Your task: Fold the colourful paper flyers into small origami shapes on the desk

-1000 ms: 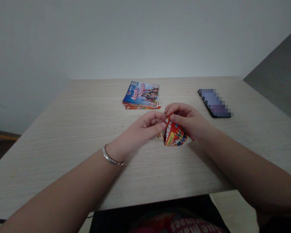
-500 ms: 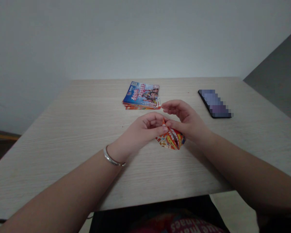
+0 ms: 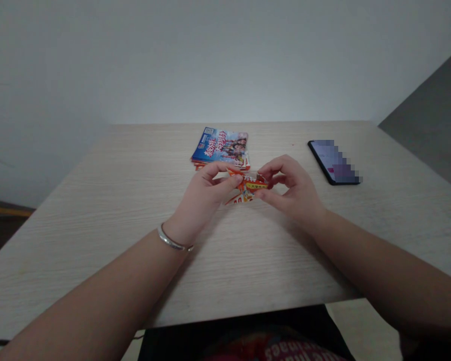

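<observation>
Between my two hands is a folded, brightly printed paper [image 3: 249,187], mostly orange with white and yellow lettering. My left hand [image 3: 213,186] pinches its left side, thumb on top. At its right edge, my right hand [image 3: 288,186] grips with thumb and curled fingertips. The paper is held just above the table; its underside is hidden. Right behind my left fingers lies a stack of printed leaflets [image 3: 221,145], the top one blue with red and white lettering.
A phone [image 3: 332,163] with a blurred screen lies on the right of the light wood-grain table [image 3: 135,180]. The table's far edge meets a pale wall [image 3: 225,60]. Its front edge is close to my lap.
The folded paper has moved left and slightly away from me, and has been turned. My right hand has closed its fingers onto the paper's right edge.
</observation>
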`<act>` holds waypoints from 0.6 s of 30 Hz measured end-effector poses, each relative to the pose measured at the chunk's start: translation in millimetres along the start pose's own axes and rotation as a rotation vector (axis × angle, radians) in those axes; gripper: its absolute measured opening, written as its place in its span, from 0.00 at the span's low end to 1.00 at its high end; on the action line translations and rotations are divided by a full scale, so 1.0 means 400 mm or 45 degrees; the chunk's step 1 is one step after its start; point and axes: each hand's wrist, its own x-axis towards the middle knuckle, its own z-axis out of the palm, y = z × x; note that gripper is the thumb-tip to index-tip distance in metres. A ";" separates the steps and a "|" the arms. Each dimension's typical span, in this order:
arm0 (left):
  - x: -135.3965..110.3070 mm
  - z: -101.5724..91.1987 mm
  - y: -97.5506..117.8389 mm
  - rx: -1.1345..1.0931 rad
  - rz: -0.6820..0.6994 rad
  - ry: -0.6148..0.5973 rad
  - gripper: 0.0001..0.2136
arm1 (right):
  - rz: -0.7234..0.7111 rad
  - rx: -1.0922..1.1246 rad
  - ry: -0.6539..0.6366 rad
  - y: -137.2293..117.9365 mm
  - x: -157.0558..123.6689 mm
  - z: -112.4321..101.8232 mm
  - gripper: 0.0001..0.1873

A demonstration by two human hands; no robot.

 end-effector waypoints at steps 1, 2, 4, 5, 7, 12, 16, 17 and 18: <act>0.001 -0.001 -0.001 0.030 0.020 0.010 0.08 | 0.006 -0.017 -0.009 0.000 -0.001 0.003 0.14; 0.003 -0.002 -0.003 0.060 0.033 0.010 0.08 | 0.010 -0.045 -0.008 0.001 -0.002 0.005 0.13; 0.007 -0.005 -0.008 0.119 0.038 0.001 0.08 | 0.010 -0.104 0.005 0.003 -0.002 0.010 0.09; 0.008 -0.008 -0.012 0.146 0.036 -0.002 0.09 | 0.007 -0.120 0.010 0.004 -0.002 0.011 0.08; 0.011 -0.012 -0.018 0.216 0.039 -0.005 0.08 | -0.004 -0.124 0.007 0.007 -0.002 0.014 0.08; 0.009 -0.024 -0.018 0.510 0.204 -0.080 0.07 | -0.075 -0.137 -0.039 0.013 -0.003 0.013 0.09; 0.006 -0.031 -0.006 0.913 0.513 -0.124 0.07 | -0.190 -0.256 -0.043 0.017 -0.001 0.008 0.09; 0.006 -0.032 -0.003 0.970 0.557 -0.138 0.07 | -0.216 -0.285 -0.047 0.018 -0.001 0.007 0.08; 0.007 -0.033 -0.001 1.008 0.594 -0.150 0.07 | -0.232 -0.305 -0.054 0.018 0.000 0.006 0.08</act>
